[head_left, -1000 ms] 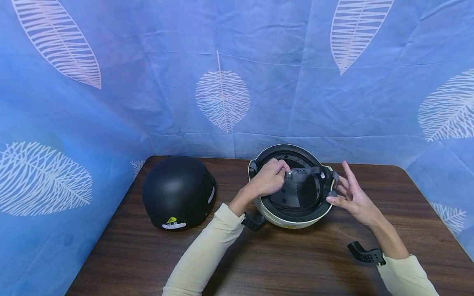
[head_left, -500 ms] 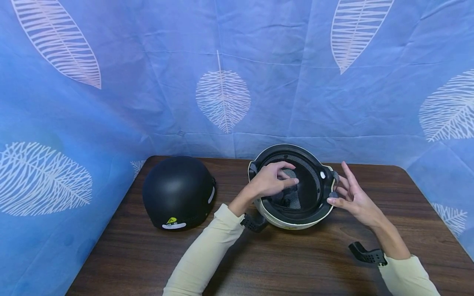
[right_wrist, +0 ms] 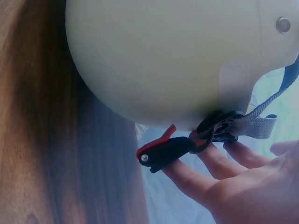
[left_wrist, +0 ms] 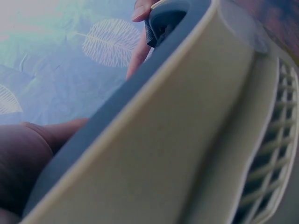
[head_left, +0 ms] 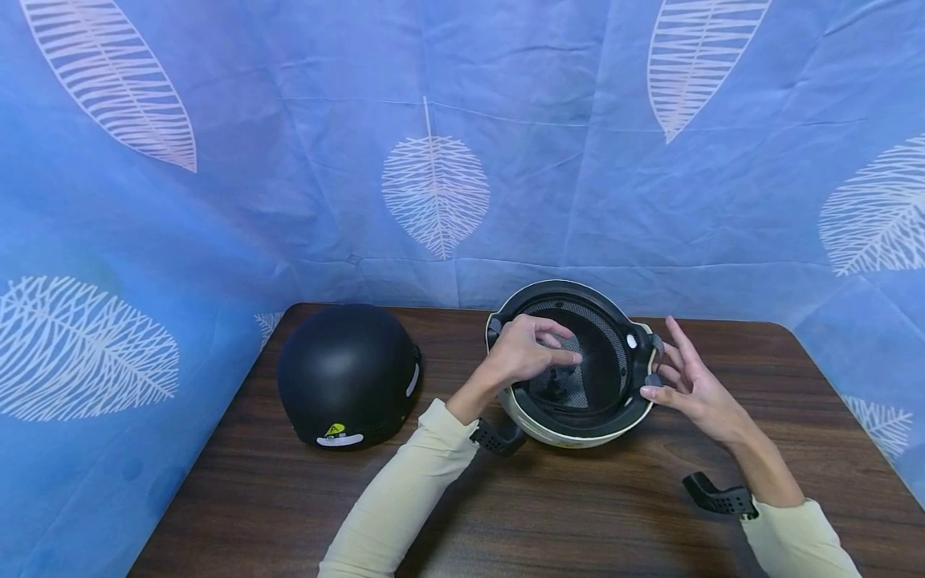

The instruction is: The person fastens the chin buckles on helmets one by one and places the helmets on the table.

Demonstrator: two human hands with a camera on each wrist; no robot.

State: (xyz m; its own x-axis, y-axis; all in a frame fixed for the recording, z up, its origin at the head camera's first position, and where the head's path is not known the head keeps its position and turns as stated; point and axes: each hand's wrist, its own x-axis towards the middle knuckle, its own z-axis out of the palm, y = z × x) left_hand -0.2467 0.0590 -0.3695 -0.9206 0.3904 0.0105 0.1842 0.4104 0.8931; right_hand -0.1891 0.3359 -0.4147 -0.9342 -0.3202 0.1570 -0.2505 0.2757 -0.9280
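A cream helmet point(head_left: 556, 434) lies upside down, its dark lining point(head_left: 603, 361) facing up. Over the left part of its opening is my left hand point(head_left: 523, 353), thumb and forefinger apart and holding nothing visible. At the right rim my right hand point(head_left: 694, 389) has its fingers spread beside the grey strap point(head_left: 652, 380). The right wrist view shows that hand's fingers touching a black buckle point(right_wrist: 170, 151) with a red lever, and straps point(right_wrist: 259, 127) hanging from the cream shell point(right_wrist: 163, 56). In the left wrist view the shell point(left_wrist: 187, 98) hides most of my left hand point(left_wrist: 23, 158).
A matte black helmet point(head_left: 347, 369) sits dome up on the brown wooden table point(head_left: 578, 514), left of the cream one. Behind the table hangs a blue cloth point(head_left: 542, 201) with white leaf patterns.
A second ago my left hand pinched a dark strap stretched across the opening from the right side. It has let go, its fingers have parted, and the strap no longer spans the opening.
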